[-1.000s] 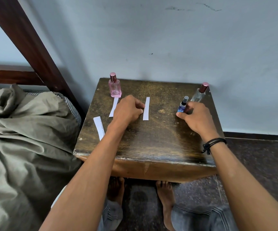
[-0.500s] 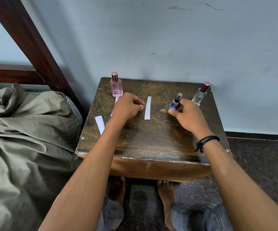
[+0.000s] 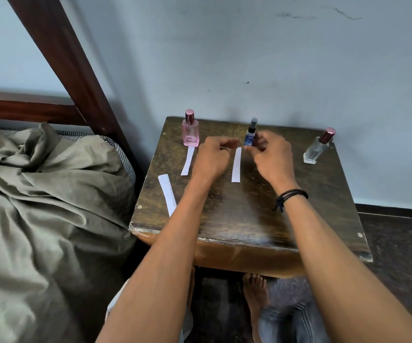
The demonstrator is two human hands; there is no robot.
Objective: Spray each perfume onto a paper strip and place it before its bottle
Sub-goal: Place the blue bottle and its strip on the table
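Three perfume bottles stand along the back of the dark wooden table point(image 3: 244, 219): a pink bottle point(image 3: 189, 131) at the left, a small blue spray bottle point(image 3: 250, 134) in the middle and a clear bottle point(image 3: 315, 150) with a maroon cap at the right. My right hand point(image 3: 270, 157) has its fingers curled round the blue bottle's lower part. One paper strip point(image 3: 188, 161) lies before the pink bottle, a second strip point(image 3: 236, 167) before the blue bottle. My left hand point(image 3: 211, 157) is curled, fingertips by the second strip's far end. A third strip point(image 3: 168, 195) lies at the table's left edge.
A bed with a rumpled olive sheet point(image 3: 46, 194) and a dark wooden frame point(image 3: 59, 53) stands close on the left. The table backs onto a pale wall point(image 3: 274, 58). My bare feet point(image 3: 254, 290) are under the table's front edge.
My right hand has carried the blue bottle from beside the clear bottle to the back middle, beyond the second strip. My left hand has stayed curled by that strip.
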